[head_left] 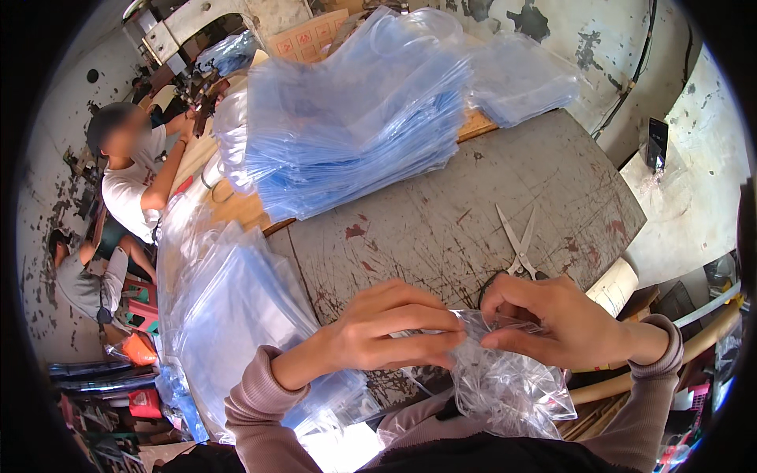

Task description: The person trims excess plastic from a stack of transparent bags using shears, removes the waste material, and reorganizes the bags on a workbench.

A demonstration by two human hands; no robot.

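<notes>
Both my hands meet over a crumpled clear plastic sheet (512, 386) that hangs down at the table's near edge. My left hand (398, 327) has its fingers closed on the left part of the sheet's upper edge. With thumb and fingers pinched, my right hand (552, 319) grips the sheet a little to the right. Just beyond the right hand lies a pair of scissors (518, 246), blades spread and pointing away, its black handles partly behind my fingers. To the left of my left hand rests a loose pile of clear bluish plastic sheets (236, 296).
A tall stack of bluish plastic sheets (347, 134) stands on the scratched table (394, 236), with a smaller stack (524, 79) behind it. At far left a person (130, 169) works by a sewing machine (197, 31). A phone (657, 143) leans at the right; a cardboard roll (613, 285) is below it.
</notes>
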